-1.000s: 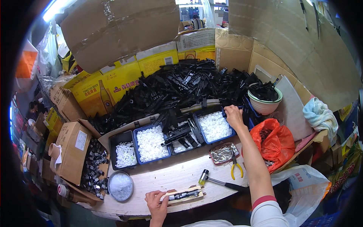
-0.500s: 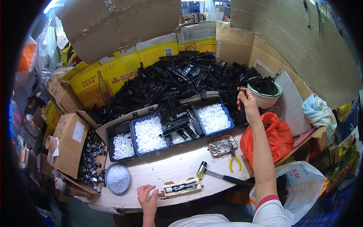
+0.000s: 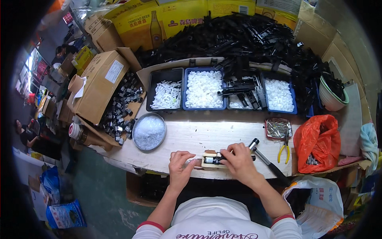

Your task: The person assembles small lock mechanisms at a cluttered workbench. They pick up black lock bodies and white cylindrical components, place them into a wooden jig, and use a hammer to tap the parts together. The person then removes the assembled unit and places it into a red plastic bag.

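A black mechanism sat in the pale fixture on the bench; completion was unconfirmed. The left hand stood open beside it; the right hand's grip, over its right end, was indeterminable.

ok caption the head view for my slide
Right hand at a black part in a cream fixture, left hand beside it.

Cream block, black part, red bag, yellow-handled pliers, white pieces
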The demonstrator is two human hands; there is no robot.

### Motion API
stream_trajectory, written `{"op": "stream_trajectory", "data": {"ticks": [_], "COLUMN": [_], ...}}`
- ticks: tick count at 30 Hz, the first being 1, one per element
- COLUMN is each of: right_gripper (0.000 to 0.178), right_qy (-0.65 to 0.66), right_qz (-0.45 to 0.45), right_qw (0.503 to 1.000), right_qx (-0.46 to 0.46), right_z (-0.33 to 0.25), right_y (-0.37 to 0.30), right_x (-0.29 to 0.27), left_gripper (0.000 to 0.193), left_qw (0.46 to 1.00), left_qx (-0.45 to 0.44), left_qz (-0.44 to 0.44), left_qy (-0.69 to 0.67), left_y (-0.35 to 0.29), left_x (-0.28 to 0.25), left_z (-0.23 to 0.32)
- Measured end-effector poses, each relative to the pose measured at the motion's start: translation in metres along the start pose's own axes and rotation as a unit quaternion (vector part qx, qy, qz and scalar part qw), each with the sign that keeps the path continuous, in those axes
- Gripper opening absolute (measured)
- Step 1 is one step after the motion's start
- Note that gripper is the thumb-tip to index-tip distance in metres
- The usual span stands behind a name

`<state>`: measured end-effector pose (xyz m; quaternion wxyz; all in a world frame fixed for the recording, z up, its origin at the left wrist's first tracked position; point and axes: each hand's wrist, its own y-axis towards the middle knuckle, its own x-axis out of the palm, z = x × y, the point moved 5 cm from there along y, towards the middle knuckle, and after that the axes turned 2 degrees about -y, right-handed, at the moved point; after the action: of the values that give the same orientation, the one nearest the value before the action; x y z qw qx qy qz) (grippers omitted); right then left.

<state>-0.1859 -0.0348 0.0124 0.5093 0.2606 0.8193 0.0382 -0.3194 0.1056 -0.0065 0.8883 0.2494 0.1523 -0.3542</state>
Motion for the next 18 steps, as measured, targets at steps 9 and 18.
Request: {"op": "stream_trajectory", "data": {"ticks": [9, 18], "right_gripper": [0.027, 0.029], "right_qy": [-0.041, -0.034], "right_qz": [-0.034, -0.010], "right_qw": [0.999, 0.999], "right_qx": [0.002, 0.008], "right_z": [-0.016, -0.016], "right_y": [0.002, 0.003], "right_x": [0.037, 0.041], "left_gripper": [0.017, 0.018], "left_qw": [1.000, 1.000], "left_qx": [0.003, 0.005], "left_qz": [-0.008, -0.026], "left_qy": [0.011, 0.013], "left_y": [0.000, -0.001], "left_x": [0.001, 0.010], "left_z": [-0.005, -0.003]}}
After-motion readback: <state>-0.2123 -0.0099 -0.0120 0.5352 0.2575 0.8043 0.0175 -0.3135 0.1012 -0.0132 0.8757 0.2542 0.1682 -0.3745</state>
